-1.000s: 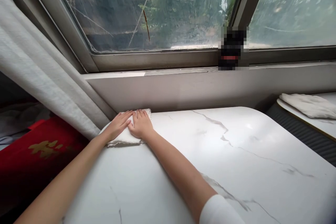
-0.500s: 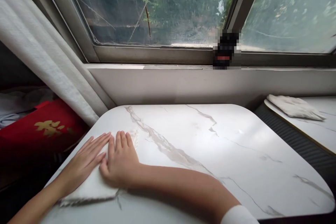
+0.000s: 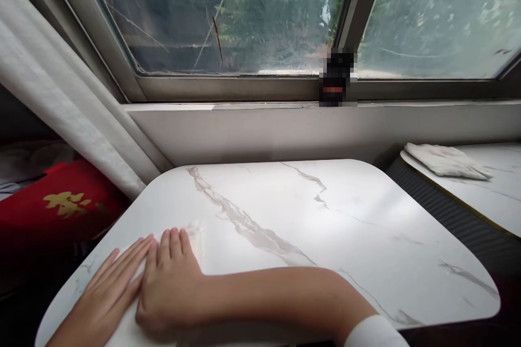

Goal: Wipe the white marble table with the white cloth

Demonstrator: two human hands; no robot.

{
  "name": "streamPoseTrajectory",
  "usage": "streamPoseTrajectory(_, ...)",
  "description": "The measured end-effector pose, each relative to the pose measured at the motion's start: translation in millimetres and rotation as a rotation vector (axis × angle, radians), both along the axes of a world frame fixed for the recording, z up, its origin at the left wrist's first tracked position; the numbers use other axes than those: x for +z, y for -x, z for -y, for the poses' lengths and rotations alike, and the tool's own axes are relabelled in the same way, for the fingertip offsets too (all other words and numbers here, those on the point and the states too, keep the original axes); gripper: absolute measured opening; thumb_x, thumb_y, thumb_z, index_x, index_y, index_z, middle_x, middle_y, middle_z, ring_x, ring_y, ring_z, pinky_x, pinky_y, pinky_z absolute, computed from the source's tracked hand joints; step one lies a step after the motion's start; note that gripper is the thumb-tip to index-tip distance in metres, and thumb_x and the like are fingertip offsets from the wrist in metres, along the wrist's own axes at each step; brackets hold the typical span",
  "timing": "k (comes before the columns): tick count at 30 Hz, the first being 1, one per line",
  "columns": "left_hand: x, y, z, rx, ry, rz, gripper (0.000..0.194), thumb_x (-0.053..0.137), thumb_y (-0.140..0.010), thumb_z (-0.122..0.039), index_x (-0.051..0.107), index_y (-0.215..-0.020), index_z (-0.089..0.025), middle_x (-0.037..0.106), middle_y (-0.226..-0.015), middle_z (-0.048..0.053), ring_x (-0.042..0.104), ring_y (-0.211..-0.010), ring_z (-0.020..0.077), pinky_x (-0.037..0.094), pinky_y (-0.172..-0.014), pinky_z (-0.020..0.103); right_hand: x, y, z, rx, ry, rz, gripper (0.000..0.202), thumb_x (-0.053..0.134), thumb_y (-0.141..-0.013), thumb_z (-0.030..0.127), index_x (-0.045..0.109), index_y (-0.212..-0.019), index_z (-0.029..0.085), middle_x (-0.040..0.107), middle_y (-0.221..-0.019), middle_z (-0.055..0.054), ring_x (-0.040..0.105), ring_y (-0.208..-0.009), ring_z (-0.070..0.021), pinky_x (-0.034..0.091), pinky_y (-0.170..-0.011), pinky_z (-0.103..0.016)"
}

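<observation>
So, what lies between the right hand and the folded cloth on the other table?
Between the right hand and the folded cloth, the head view shows the veined white tabletop, then a dark ridged surface, then the near edge of the second table.

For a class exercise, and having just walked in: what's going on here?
A person presses a white cloth against a marbled table with the left hand and right hand, both flat and close together. Another cloth lies on a second table to the right, untouched by either hand.
</observation>
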State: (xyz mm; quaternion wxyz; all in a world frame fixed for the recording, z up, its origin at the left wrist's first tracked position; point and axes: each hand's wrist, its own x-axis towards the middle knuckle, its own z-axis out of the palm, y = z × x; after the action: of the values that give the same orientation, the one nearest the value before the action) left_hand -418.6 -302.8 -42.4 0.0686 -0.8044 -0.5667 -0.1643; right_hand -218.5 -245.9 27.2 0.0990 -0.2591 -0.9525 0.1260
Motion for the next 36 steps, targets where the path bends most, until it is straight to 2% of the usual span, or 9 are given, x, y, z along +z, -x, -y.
streamPoseTrajectory(3,11.2,4.9,-58.1,0.031,-0.048,0.003,0.059,0.025,-0.088,-0.031,0.009,-0.143,-0.045,0.030,-0.145,-0.010,0.039,-0.129,0.0202,0.027,-0.107,0.049,-3.4,19.9,-44.0,-0.077,-0.017,-0.024,0.067,0.041,-0.086,0.031,0.026,-0.138,-0.009,0.023,-0.145,-0.029,0.017,-0.136,-0.0354,0.017,-0.111,-0.049)
streamPoseTrajectory(7,31.6,-8.6,-152.8,0.138,0.074,0.028,0.056,0.015,-0.090,-0.037,0.040,-0.136,-0.017,0.048,-0.136,0.010,0.041,-0.127,0.0226,0.027,-0.107,0.047,-14.9,30.2,-115.9,-0.245,-0.097,-0.131,0.058,0.032,-0.090,0.027,0.030,-0.136,-0.009,0.032,-0.143,-0.027,0.023,-0.136,-0.0298,0.015,-0.112,-0.048)
streamPoseTrajectory(10,42.5,-31.5,-211.9,0.140,0.128,0.050,0.056,0.017,-0.089,-0.038,0.045,-0.131,-0.014,0.048,-0.136,0.011,0.040,-0.128,0.0222,0.022,-0.108,0.045,-19.7,21.1,-164.2,-0.326,-0.124,-0.138,0.058,0.033,-0.091,0.028,0.031,-0.136,-0.009,0.034,-0.142,-0.026,0.025,-0.136,-0.0288,0.013,-0.112,-0.045)
streamPoseTrajectory(13,47.3,-57.6,-247.5,0.144,0.151,0.033,0.055,0.019,-0.088,-0.035,0.046,-0.130,-0.012,0.046,-0.137,0.012,0.038,-0.129,0.0230,0.020,-0.109,0.044,-20.1,3.1,-197.4,-0.368,-0.123,-0.114,0.057,0.034,-0.090,0.026,0.031,-0.137,-0.007,0.034,-0.143,-0.024,0.025,-0.135,-0.0276,0.013,-0.112,-0.042)
streamPoseTrajectory(16,48.0,-79.3,-259.9,0.159,0.143,0.002,0.054,0.020,-0.089,-0.031,0.045,-0.131,-0.009,0.044,-0.139,0.013,0.036,-0.131,0.0236,0.019,-0.109,0.044,-19.6,-15.5,-211.7,-0.380,-0.135,-0.106,0.056,0.034,-0.090,0.025,0.032,-0.137,-0.005,0.034,-0.144,-0.022,0.026,-0.135,-0.0255,0.014,-0.112,-0.041)
streamPoseTrajectory(20,46.9,-98.8,-249.5,0.157,0.116,-0.014,0.052,0.018,-0.091,-0.027,0.042,-0.133,-0.010,0.042,-0.140,0.013,0.034,-0.132,0.0233,0.019,-0.109,0.045,-19.6,-35.4,-205.1,-0.358,-0.166,-0.089,0.055,0.033,-0.091,0.025,0.033,-0.137,-0.003,0.034,-0.144,-0.020,0.026,-0.135,-0.0252,0.014,-0.112,-0.040)
streamPoseTrajectory(25,44.6,-125.8,-206.6,0.138,0.086,-0.011,0.051,0.018,-0.092,-0.026,0.042,-0.133,-0.008,0.041,-0.141,0.015,0.033,-0.133,0.0249,0.018,-0.110,0.047,-18.7,-66.2,-169.6,-0.299,-0.195,-0.078,0.055,0.034,-0.090,0.025,0.034,-0.137,-0.003,0.035,-0.144,-0.020,0.025,-0.136,-0.0259,0.014,-0.112,-0.041)
streamPoseTrajectory(30,35.5,-170.1,-133.6,0.082,-0.004,0.024,0.052,0.019,-0.093,-0.026,0.034,-0.140,-0.009,0.041,-0.140,0.015,0.034,-0.132,0.0270,0.019,-0.109,0.050,-16.3,-118.0,-99.0,-0.216,-0.170,-0.101,0.057,0.033,-0.091,0.026,0.030,-0.139,-0.004,0.029,-0.146,-0.021,0.018,-0.138,-0.0277,0.015,-0.113,-0.046)
streamPoseTrajectory(36,31.4,-227.0,-38.8,-0.110,-0.005,0.073,0.064,0.026,-0.093,-0.028,-0.007,-0.147,-0.018,0.027,-0.148,0.009,0.026,-0.135,0.0267,0.018,-0.110,0.054,-7.8,-192.0,-0.8,-0.163,-0.052,-0.084,0.061,0.032,-0.092,0.027,0.014,-0.145,0.004,0.013,-0.150,-0.014,0.002,-0.139,-0.0256,0.012,-0.115,-0.048)
